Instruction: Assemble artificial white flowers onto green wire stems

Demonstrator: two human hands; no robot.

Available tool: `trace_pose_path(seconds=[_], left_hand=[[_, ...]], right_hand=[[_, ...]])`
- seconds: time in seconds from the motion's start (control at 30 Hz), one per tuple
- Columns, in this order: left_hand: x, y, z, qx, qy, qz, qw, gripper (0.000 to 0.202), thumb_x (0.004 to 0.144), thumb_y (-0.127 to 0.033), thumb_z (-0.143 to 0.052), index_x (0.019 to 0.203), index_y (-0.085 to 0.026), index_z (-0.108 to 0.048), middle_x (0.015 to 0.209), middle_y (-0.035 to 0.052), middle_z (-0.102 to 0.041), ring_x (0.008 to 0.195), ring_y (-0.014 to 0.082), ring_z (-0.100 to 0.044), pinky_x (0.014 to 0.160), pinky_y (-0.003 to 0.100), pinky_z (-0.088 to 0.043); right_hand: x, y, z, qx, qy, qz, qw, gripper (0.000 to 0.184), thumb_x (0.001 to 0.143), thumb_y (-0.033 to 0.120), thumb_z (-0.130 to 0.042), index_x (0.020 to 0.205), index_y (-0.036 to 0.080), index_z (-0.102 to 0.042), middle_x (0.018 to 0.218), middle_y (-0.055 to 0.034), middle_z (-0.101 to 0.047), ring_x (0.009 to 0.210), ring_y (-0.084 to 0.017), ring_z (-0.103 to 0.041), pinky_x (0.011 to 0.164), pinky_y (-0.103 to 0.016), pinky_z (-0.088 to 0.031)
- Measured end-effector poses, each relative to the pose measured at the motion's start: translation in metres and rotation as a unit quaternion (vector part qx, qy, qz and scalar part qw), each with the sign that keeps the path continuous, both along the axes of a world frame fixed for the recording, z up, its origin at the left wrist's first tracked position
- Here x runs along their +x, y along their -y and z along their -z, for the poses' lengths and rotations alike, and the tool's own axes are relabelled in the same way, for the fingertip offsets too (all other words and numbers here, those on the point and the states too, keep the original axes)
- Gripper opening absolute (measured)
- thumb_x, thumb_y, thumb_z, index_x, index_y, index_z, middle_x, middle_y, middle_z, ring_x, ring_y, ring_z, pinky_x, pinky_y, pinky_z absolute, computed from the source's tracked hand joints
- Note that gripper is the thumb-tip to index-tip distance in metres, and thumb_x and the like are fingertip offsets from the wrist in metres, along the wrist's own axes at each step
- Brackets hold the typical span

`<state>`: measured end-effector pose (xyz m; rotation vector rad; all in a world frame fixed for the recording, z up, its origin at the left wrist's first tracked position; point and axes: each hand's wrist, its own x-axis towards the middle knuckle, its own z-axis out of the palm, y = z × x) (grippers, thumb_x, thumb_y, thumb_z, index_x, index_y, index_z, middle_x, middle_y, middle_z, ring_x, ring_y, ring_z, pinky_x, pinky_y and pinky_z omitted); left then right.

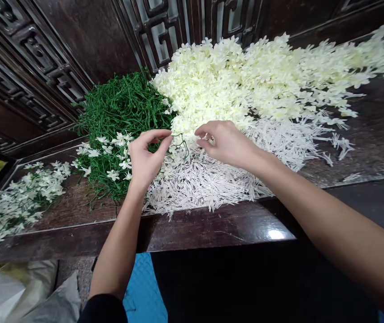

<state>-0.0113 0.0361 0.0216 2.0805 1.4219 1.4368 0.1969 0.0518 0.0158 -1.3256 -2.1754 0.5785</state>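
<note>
My left hand (146, 157) pinches a thin green plastic stem (179, 139) between thumb and forefinger, over the dark wooden table (212, 226). My right hand (225, 141) is curled, its fingertips pressed together just right of that stem, above a heap of small white plastic pieces (205, 179); what it holds is too small to make out. A large pile of cream artificial flowers (246, 80) lies behind both hands. A tangle of bare green stems (121, 105) sits to the left of it.
Green stems with white blossoms fitted (104, 154) lie beside my left hand, and more such sprays (17, 202) at the far left. Carved dark wood panels (44, 58) rise behind the table. White bags (27, 291) and a blue mat (143, 291) are below the table edge.
</note>
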Motion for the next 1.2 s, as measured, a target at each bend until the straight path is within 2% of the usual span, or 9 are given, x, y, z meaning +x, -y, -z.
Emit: trace_pose_path(seconds=[0.13, 0.33, 0.43, 0.53, 0.63, 0.77, 0.9, 1.03, 1.2], left_hand=[[0.001, -0.001, 0.0, -0.074, 0.167, 0.083, 0.98, 0.018, 0.075, -0.019, -0.076, 0.091, -0.02, -0.068, 0.085, 0.0017, -0.073, 0.081, 0.0149, -0.071, 0.081, 0.03, -0.059], [0.004, 0.003, -0.009, -0.19, 0.35, 0.143, 0.906, 0.038, 0.071, -0.014, -0.073, 0.093, -0.024, -0.044, 0.06, -0.0105, -0.053, 0.083, 0.0166, -0.074, 0.093, 0.038, -0.061], [0.007, 0.007, -0.014, -0.234, 0.357, 0.16, 0.89, 0.044, 0.071, -0.017, -0.075, 0.099, -0.025, -0.042, 0.066, -0.0097, -0.057, 0.073, 0.0133, -0.072, 0.083, 0.034, -0.064], [0.009, 0.008, -0.014, -0.254, 0.332, 0.182, 0.89, 0.046, 0.072, -0.022, -0.078, 0.104, -0.024, -0.045, 0.077, -0.0057, -0.062, 0.067, 0.0117, -0.07, 0.073, 0.03, -0.064], [0.011, 0.008, -0.008, -0.266, 0.284, 0.199, 0.899, 0.04, 0.072, -0.028, -0.08, 0.102, -0.023, -0.054, 0.079, -0.0013, -0.064, 0.07, 0.0147, -0.072, 0.073, 0.032, -0.065], [0.013, 0.007, 0.001, -0.291, 0.252, 0.21, 0.899, 0.026, 0.074, -0.03, -0.08, 0.095, -0.021, -0.066, 0.081, 0.003, -0.069, 0.078, 0.0184, -0.074, 0.085, 0.038, -0.065], [0.014, 0.006, 0.005, -0.271, 0.243, 0.197, 0.911, 0.019, 0.074, -0.029, -0.081, 0.086, -0.021, -0.069, 0.082, 0.0037, -0.073, 0.088, 0.0202, -0.075, 0.095, 0.04, -0.062], [0.016, 0.007, 0.003, -0.241, 0.233, 0.179, 0.925, 0.021, 0.075, -0.034, -0.081, 0.082, -0.022, -0.066, 0.082, 0.0036, -0.072, 0.085, 0.0206, -0.076, 0.084, 0.038, -0.066], [0.017, 0.007, 0.003, -0.223, 0.264, 0.171, 0.923, 0.028, 0.074, -0.036, -0.081, 0.08, -0.02, -0.059, 0.084, 0.0032, -0.068, 0.085, 0.0193, -0.074, 0.08, 0.036, -0.066]], right_hand=[[0.005, -0.004, 0.001, 0.054, 0.05, 0.067, 0.995, 0.03, 0.091, 0.014, -0.052, 0.113, 0.011, -0.073, 0.111, -0.0156, -0.071, 0.111, -0.033, -0.063, 0.094, -0.054, -0.052], [0.009, -0.007, 0.004, 0.072, 0.141, 0.097, 0.983, 0.031, 0.09, 0.017, -0.057, 0.115, 0.008, -0.072, 0.111, -0.0181, -0.069, 0.115, -0.039, -0.059, 0.094, -0.057, -0.051], [0.008, -0.007, 0.008, 0.023, 0.146, 0.072, 0.986, 0.029, 0.089, 0.016, -0.06, 0.115, 0.011, -0.072, 0.097, -0.014, -0.071, 0.093, -0.029, -0.066, 0.092, -0.055, -0.052], [0.007, -0.006, 0.011, -0.001, 0.116, 0.053, 0.992, 0.023, 0.088, 0.012, -0.056, 0.101, 0.016, -0.075, 0.083, -0.0088, -0.071, 0.067, -0.02, -0.063, 0.09, -0.054, -0.054], [0.006, -0.007, 0.01, -0.017, 0.072, 0.05, 0.996, 0.027, 0.084, 0.008, -0.051, 0.093, 0.016, -0.075, 0.083, -0.0092, -0.071, 0.061, -0.018, -0.062, 0.085, -0.055, -0.056], [0.007, -0.009, 0.005, -0.008, 0.052, 0.051, 0.997, 0.028, 0.083, 0.011, -0.049, 0.093, 0.013, -0.075, 0.087, -0.011, -0.071, 0.077, -0.024, -0.067, 0.081, -0.051, -0.056], [0.008, -0.009, 0.008, 0.045, 0.056, 0.012, 0.997, 0.031, 0.086, 0.021, -0.051, 0.106, 0.013, -0.073, 0.107, -0.0148, -0.069, 0.106, -0.034, -0.061, 0.094, -0.058, -0.048], [0.007, -0.009, 0.015, 0.035, 0.06, -0.11, 0.992, 0.03, 0.09, 0.025, -0.05, 0.105, 0.018, -0.075, 0.113, -0.0123, -0.068, 0.114, -0.036, -0.053, 0.101, -0.06, -0.039], [0.004, -0.006, 0.009, -0.026, 0.031, -0.133, 0.99, 0.044, 0.084, 0.037, -0.066, 0.122, 0.015, -0.068, 0.12, -0.0121, -0.066, 0.125, -0.036, -0.047, 0.106, -0.058, -0.035]])
